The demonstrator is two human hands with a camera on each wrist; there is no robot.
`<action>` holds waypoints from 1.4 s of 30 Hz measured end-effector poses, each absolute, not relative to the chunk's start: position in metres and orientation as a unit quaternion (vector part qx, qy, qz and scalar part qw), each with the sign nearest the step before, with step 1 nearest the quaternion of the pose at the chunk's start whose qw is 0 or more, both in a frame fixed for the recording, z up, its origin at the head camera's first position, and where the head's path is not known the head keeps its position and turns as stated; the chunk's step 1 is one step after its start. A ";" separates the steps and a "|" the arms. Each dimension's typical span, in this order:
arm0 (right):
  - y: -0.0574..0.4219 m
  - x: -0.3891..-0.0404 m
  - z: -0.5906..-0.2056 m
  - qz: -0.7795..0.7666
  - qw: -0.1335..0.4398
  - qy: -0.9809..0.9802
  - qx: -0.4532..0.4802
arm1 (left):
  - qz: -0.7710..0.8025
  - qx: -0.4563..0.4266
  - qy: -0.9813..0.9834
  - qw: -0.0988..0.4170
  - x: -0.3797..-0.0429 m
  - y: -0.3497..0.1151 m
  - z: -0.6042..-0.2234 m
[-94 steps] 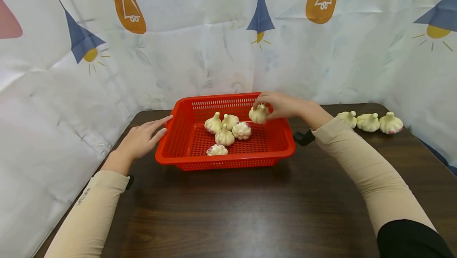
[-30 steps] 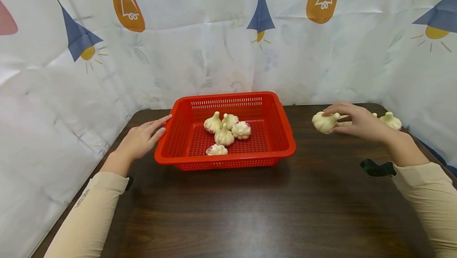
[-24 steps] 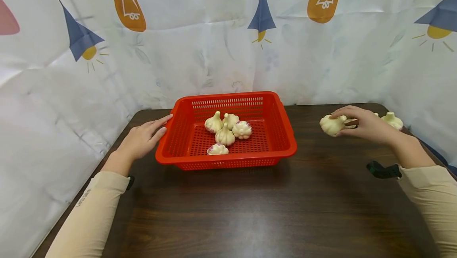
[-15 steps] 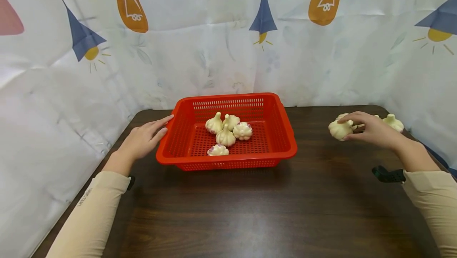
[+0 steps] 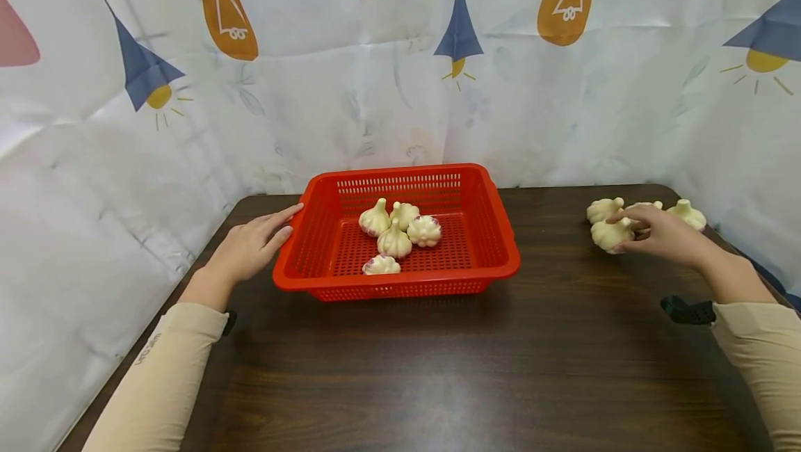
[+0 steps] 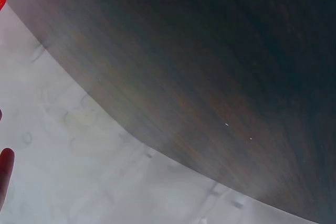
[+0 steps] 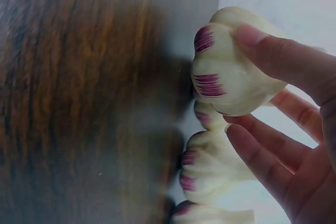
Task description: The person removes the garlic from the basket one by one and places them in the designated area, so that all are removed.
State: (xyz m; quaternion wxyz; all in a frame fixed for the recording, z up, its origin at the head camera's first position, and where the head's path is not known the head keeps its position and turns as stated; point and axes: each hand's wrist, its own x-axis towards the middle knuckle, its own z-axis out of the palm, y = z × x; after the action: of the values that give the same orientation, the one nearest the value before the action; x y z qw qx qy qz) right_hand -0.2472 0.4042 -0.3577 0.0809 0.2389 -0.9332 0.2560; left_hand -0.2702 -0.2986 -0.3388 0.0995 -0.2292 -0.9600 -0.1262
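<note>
My right hand (image 5: 669,233) pinches a garlic bulb (image 5: 612,235) between thumb and fingers at the table's far right. In the right wrist view that garlic bulb (image 7: 236,66) shows purple streaks, with the thumb across it. Just behind it stand three more bulbs in a row: a left one (image 5: 603,209), a middle one (image 5: 644,204) partly hidden by the hand, and a right one (image 5: 687,214). My left hand (image 5: 250,243) rests with extended fingers on the left rim of the red plastic basket (image 5: 400,281). Several garlic bulbs (image 5: 394,239) lie inside that basket.
Everything stands on a dark wood table (image 5: 388,368). A white printed curtain (image 5: 375,104) hangs behind and along the left side. The left wrist view shows mostly the table's curved edge (image 6: 139,140) and curtain.
From above the basket, my right hand has carried the held garlic bulb rightward, then down close in front of the row. My left hand and the basket stay in place.
</note>
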 end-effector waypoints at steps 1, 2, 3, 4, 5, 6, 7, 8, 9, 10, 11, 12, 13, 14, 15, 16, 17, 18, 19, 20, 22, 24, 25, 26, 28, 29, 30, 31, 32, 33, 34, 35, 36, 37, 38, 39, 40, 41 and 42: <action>0.405 -0.248 -0.359 0.253 0.085 -0.933 0.243 | -0.126 -0.229 -0.960 0.099 -0.270 -0.299 -0.339; 0.406 -0.249 -0.360 0.249 0.088 -0.932 0.248 | -0.127 -0.229 -0.960 0.099 -0.270 -0.299 -0.339; 0.407 -0.249 -0.361 0.247 0.089 -0.933 0.247 | -0.127 -0.228 -0.960 0.098 -0.270 -0.298 -0.339; 0.407 -0.250 -0.361 0.245 0.088 -0.934 0.245 | -0.127 -0.228 -0.960 0.098 -0.270 -0.298 -0.339; 0.408 -0.250 -0.361 0.244 0.086 -0.935 0.241 | -0.127 -0.228 -0.960 0.099 -0.269 -0.298 -0.339; 0.408 -0.251 -0.362 0.243 0.083 -0.937 0.238 | -0.128 -0.228 -0.960 0.100 -0.269 -0.298 -0.339; 0.409 -0.251 -0.362 0.241 0.082 -0.938 0.235 | -0.127 -0.227 -0.960 0.101 -0.269 -0.299 -0.340; 0.409 -0.252 -0.362 0.237 0.082 -0.940 0.233 | -0.128 -0.227 -0.960 0.101 -0.269 -0.299 -0.340; 0.409 -0.252 -0.363 0.234 0.083 -0.941 0.231 | -0.128 -0.227 -0.960 0.102 -0.269 -0.299 -0.340; 0.409 -0.253 -0.363 0.230 0.083 -0.942 0.231 | -0.128 -0.227 -0.960 0.102 -0.269 -0.299 -0.340; 0.409 -0.253 -0.363 0.225 0.085 -0.943 0.230 | -0.128 -0.226 -0.960 0.101 -0.269 -0.299 -0.340; 0.409 -0.253 -0.363 0.220 0.087 -0.944 0.230 | -0.128 -0.226 -0.960 0.101 -0.268 -0.299 -0.340; 0.409 -0.253 -0.364 0.216 0.089 -0.945 0.230 | -0.128 -0.226 -0.960 0.100 -0.268 -0.299 -0.340; 0.409 -0.253 -0.364 0.213 0.091 -0.945 0.230 | -0.128 -0.226 -0.961 0.100 -0.268 -0.299 -0.339; 0.409 -0.253 -0.364 0.212 0.092 -0.945 0.230 | -0.128 -0.226 -0.961 0.099 -0.268 -0.299 -0.339; 0.409 -0.253 -0.364 0.213 0.092 -0.945 0.231 | -0.128 -0.226 -0.961 0.098 -0.268 -0.299 -0.339; 0.408 -0.253 -0.364 0.214 0.093 -0.944 0.232 | -0.128 -0.225 -0.961 0.098 -0.268 -0.299 -0.339; 0.408 -0.253 -0.365 0.216 0.093 -0.944 0.233 | -0.127 -0.225 -0.961 0.098 -0.268 -0.300 -0.339; 0.408 -0.252 -0.365 0.220 0.092 -0.942 0.234 | -0.127 -0.225 -0.961 0.099 -0.268 -0.300 -0.339; 0.408 -0.252 -0.365 0.223 0.091 -0.942 0.233 | -0.126 -0.225 -0.961 0.099 -0.268 -0.300 -0.339; 0.408 -0.252 -0.365 0.233 0.085 -0.941 0.231 | -0.126 -0.226 -0.961 0.101 -0.268 -0.300 -0.339; 0.408 -0.253 -0.365 0.237 0.078 -0.942 0.225 | -0.126 -0.227 -0.960 0.101 -0.268 -0.300 -0.340; 0.409 -0.253 -0.365 0.237 0.076 -0.943 0.221 | -0.127 -0.227 -0.960 0.101 -0.268 -0.300 -0.340; 0.409 -0.253 -0.365 0.236 0.074 -0.944 0.218 | -0.127 -0.227 -0.960 0.101 -0.269 -0.300 -0.340; 0.410 -0.253 -0.365 0.231 0.072 -0.946 0.216 | -0.128 -0.226 -0.961 0.099 -0.268 -0.300 -0.340; 0.410 -0.253 -0.366 0.230 0.072 -0.946 0.215 | -0.128 -0.226 -0.961 0.099 -0.268 -0.300 -0.341; 0.411 -0.253 -0.366 0.230 0.070 -0.946 0.216 | -0.128 -0.224 -0.961 0.099 -0.268 -0.300 -0.341; 0.411 -0.253 -0.367 0.231 0.068 -0.947 0.214 | -0.128 -0.223 -0.961 0.099 -0.268 -0.300 -0.341; 0.411 -0.253 -0.367 0.234 0.066 -0.946 0.215 | -0.129 -0.222 -0.961 0.098 -0.268 -0.300 -0.341; 0.412 -0.253 -0.368 0.234 0.064 -0.946 0.214 | -0.130 -0.221 -0.962 0.098 -0.267 -0.300 -0.341; 0.412 -0.252 -0.369 0.237 0.061 -0.946 0.212 | -0.131 -0.221 -0.962 0.097 -0.267 -0.300 -0.342; 0.413 -0.251 -0.369 0.243 0.057 -0.945 0.212 | -0.131 -0.220 -0.962 0.096 -0.267 -0.301 -0.342; 0.413 -0.250 -0.369 0.247 0.056 -0.945 0.208 | -0.132 -0.219 -0.962 0.095 -0.267 -0.301 -0.342; 0.414 -0.250 -0.368 0.251 0.054 -0.945 0.203 | -0.133 -0.219 -0.962 0.095 -0.267 -0.301 -0.342; 0.416 -0.248 -0.367 0.255 0.056 -0.945 0.197 | -0.134 -0.219 -0.962 0.096 -0.268 -0.300 -0.342; 0.417 -0.247 -0.366 0.262 0.058 -0.945 0.190 | -0.134 -0.220 -0.961 0.097 -0.268 -0.300 -0.342; 0.418 -0.246 -0.365 0.272 0.059 -0.943 0.182 | -0.134 -0.221 -0.961 0.097 -0.268 -0.300 -0.342; 0.420 -0.244 -0.363 0.280 0.060 -0.942 0.174 | -0.133 -0.221 -0.961 0.097 -0.268 -0.300 -0.342; 0.421 -0.243 -0.361 0.283 0.064 -0.943 0.163 | -0.134 -0.221 -0.961 0.096 -0.269 -0.299 -0.341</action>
State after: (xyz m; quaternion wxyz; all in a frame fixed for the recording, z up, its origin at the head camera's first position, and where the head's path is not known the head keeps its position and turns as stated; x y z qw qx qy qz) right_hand -0.2431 0.4212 -0.3610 0.0640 0.1631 -0.9431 0.2825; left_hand -0.2686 -0.2993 -0.3414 0.0961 -0.2207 -0.9613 -0.1338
